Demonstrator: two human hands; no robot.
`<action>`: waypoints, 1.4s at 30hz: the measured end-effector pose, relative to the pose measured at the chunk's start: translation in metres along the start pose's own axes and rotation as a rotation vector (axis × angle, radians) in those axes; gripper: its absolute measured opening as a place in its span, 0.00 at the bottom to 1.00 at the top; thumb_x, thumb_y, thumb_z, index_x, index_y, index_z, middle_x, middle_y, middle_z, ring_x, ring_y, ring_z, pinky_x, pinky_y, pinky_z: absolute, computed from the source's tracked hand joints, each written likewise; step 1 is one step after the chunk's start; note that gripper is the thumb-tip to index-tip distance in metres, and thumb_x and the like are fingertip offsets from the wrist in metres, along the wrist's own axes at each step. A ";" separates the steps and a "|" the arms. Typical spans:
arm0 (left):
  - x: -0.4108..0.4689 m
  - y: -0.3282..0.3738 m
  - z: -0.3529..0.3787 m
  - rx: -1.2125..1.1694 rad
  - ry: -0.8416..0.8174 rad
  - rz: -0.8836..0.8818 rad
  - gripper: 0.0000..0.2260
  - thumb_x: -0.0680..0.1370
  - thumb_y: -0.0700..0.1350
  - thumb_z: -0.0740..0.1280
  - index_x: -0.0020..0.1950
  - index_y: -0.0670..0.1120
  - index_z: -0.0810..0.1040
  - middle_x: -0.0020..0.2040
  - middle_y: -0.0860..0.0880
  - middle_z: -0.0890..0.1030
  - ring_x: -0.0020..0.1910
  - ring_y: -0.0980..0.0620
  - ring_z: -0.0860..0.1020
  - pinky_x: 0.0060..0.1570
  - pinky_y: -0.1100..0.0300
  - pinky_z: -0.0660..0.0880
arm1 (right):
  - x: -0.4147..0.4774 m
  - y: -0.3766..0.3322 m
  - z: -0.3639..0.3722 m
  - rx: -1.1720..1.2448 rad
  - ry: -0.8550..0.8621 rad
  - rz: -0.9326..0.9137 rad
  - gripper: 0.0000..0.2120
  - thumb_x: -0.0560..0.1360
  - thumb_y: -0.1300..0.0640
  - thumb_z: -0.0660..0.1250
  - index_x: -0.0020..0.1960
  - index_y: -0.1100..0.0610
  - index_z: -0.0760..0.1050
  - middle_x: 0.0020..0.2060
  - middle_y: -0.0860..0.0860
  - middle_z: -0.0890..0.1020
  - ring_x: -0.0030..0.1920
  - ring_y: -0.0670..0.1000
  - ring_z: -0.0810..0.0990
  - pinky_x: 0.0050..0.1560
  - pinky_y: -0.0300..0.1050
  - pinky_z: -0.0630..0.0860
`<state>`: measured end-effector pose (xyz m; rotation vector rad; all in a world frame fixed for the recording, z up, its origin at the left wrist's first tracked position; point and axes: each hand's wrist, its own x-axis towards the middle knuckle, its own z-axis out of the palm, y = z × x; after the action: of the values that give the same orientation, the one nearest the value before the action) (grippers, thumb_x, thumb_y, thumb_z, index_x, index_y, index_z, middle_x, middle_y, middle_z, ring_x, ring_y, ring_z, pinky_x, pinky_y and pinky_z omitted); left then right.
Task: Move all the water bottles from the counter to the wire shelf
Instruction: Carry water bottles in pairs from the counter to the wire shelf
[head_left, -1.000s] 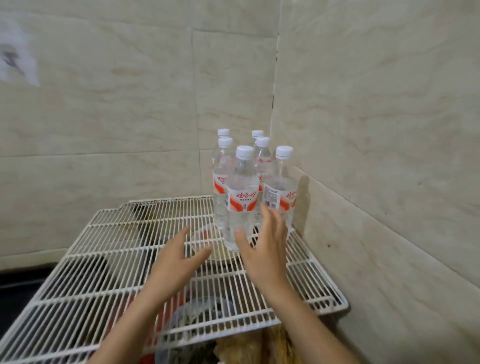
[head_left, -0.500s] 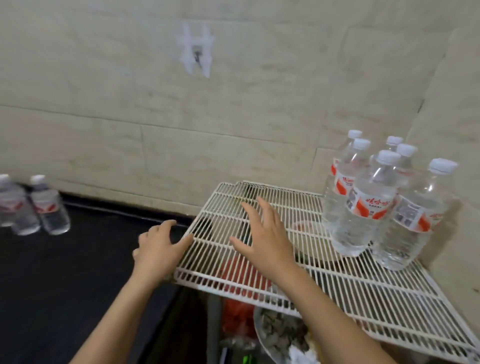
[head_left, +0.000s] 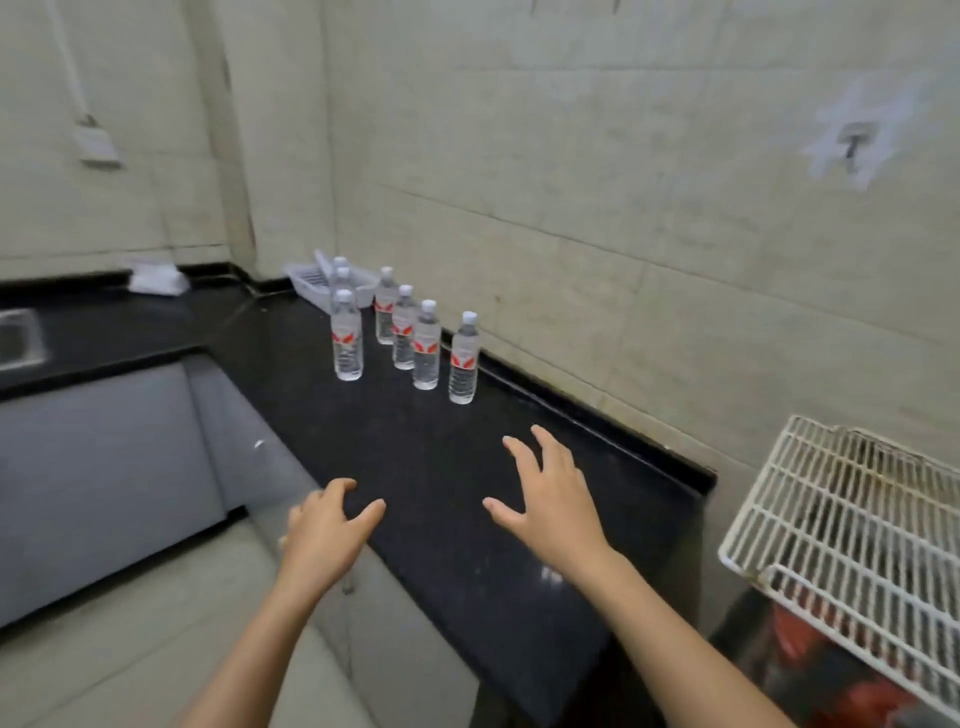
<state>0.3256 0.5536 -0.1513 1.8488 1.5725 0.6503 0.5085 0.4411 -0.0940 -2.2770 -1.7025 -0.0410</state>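
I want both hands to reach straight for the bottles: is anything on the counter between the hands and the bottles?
Nothing visible does. The black counter is bare between the left hand, the right hand and the nearest bottle. Both hands are empty and open.

Seven water bottles (head_left: 426, 345) are stood upright on the counter (head_left: 415, 467), grouped near the wall, with a tray (head_left: 332, 280) placed just behind them. The wire shelf (head_left: 852, 535) is set to the right of the counter's end, well apart from the bottles.
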 end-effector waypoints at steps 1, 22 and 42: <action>0.005 -0.018 -0.014 -0.003 0.019 -0.030 0.22 0.74 0.53 0.64 0.66 0.46 0.70 0.65 0.40 0.72 0.66 0.39 0.66 0.64 0.50 0.64 | 0.006 -0.015 0.009 0.000 -0.012 -0.021 0.32 0.75 0.43 0.60 0.73 0.53 0.52 0.75 0.57 0.51 0.74 0.55 0.51 0.69 0.51 0.58; 0.010 -0.195 -0.113 -0.034 0.238 -0.413 0.23 0.75 0.51 0.63 0.68 0.44 0.67 0.68 0.39 0.69 0.65 0.38 0.67 0.64 0.50 0.63 | 0.065 -0.149 0.141 0.098 -0.331 -0.212 0.32 0.74 0.44 0.62 0.73 0.52 0.53 0.74 0.57 0.52 0.74 0.57 0.52 0.69 0.51 0.58; 0.253 -0.153 -0.082 -0.104 0.240 -0.394 0.22 0.75 0.49 0.64 0.67 0.44 0.68 0.67 0.41 0.70 0.67 0.42 0.66 0.65 0.52 0.63 | 0.326 -0.137 0.219 0.273 -0.394 -0.130 0.32 0.74 0.43 0.62 0.72 0.52 0.54 0.73 0.55 0.56 0.72 0.55 0.56 0.69 0.50 0.61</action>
<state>0.2063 0.8293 -0.2122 1.3682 1.9486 0.7721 0.4433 0.8356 -0.2084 -2.0640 -1.9010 0.6113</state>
